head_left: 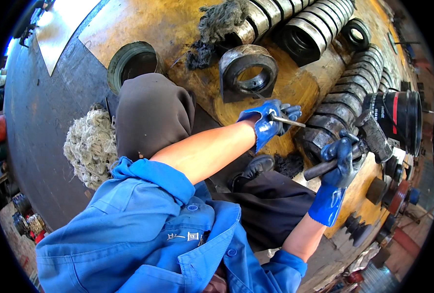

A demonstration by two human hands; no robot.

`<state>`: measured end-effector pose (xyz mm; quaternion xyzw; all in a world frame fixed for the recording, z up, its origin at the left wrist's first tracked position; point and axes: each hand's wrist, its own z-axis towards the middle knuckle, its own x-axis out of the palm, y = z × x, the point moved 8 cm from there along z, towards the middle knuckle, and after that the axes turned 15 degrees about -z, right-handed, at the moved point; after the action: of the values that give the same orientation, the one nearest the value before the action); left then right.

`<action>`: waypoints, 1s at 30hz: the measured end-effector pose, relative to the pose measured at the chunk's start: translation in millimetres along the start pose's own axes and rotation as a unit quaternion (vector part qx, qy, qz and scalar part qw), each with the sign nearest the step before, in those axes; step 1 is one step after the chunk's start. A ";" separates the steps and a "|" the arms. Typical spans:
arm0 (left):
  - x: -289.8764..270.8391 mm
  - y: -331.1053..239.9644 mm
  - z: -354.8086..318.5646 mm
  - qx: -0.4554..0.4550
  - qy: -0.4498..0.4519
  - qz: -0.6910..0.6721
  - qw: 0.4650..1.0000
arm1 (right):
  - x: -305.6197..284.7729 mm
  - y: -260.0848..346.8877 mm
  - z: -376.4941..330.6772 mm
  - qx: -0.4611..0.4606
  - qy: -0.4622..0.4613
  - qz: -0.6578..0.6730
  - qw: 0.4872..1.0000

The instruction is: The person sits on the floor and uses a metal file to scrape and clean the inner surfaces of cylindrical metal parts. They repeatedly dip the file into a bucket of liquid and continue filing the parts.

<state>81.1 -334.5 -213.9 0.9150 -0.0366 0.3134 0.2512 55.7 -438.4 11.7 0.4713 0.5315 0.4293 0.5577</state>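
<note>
We are holding a slim grey metal rod [291, 121] in our blue-gloved left hand [268, 124], near a thick, dark metal block with a round bore [248, 54]. Our blue-gloved right hand [340, 160] is gripping a heavy dark metal hammer [377, 141] by its handle. Farther out, a black round bucket with a red stripe [408, 119] is sitting beside a long row of dark metal rings [351, 88].

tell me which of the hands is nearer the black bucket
Right: the right hand, on the hammer, is below and left of the bucket in the picture; the left hand, holding a rod, is farther left.
</note>
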 end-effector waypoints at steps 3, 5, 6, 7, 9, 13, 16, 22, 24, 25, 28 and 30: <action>6.9 -6.9 1.8 0.004 0.003 -0.054 0.999 | 4.4 -7.8 0.9 0.019 -0.009 -0.020 1.000; 9.6 -5.2 1.6 -0.039 0.025 -0.102 0.994 | 6.9 -9.5 3.7 0.030 -0.012 -0.031 0.999; 8.6 -10.7 4.8 -0.032 0.035 -0.111 0.993 | 11.9 -7.7 3.6 0.034 -0.014 -0.033 0.999; 5.1 -16.1 7.5 -0.028 0.037 -0.117 0.992 | 16.2 -6.8 4.5 0.038 -0.016 -0.035 0.999; 8.4 -21.8 9.6 -0.032 0.065 -0.144 0.987 | 18.9 -14.4 8.9 0.043 -0.011 -0.041 0.998; 21.7 -11.3 -1.1 -0.081 0.037 -0.167 0.982 | 23.1 -22.3 10.7 0.058 0.013 -0.034 0.998; 19.2 -14.7 13.5 -0.113 0.096 -0.282 0.948 | 37.5 -23.2 10.0 0.067 0.018 -0.052 0.996; 25.3 -16.9 15.0 -0.392 0.080 -0.818 0.414 | 51.1 -42.7 12.8 0.083 0.022 -0.090 0.992; 44.7 -7.9 -21.0 -0.114 0.175 -0.255 0.944 | 44.9 -45.1 12.8 0.090 0.016 -0.098 0.991; 46.2 -9.8 -26.9 -0.172 0.162 -0.406 0.883 | 49.2 -47.9 14.0 0.100 0.016 -0.106 0.989; 27.6 -15.7 6.0 -0.070 0.198 -0.212 0.955 | 65.9 -52.0 17.4 0.106 0.039 -0.112 0.987; 25.4 -16.6 14.9 -0.050 0.186 -0.187 0.963 | 68.5 -58.2 18.4 0.107 0.041 -0.119 0.986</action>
<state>113.4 -325.0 -216.2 0.8174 0.1670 0.4234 0.3531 77.2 -383.4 -58.5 0.4440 0.6493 0.3196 0.5283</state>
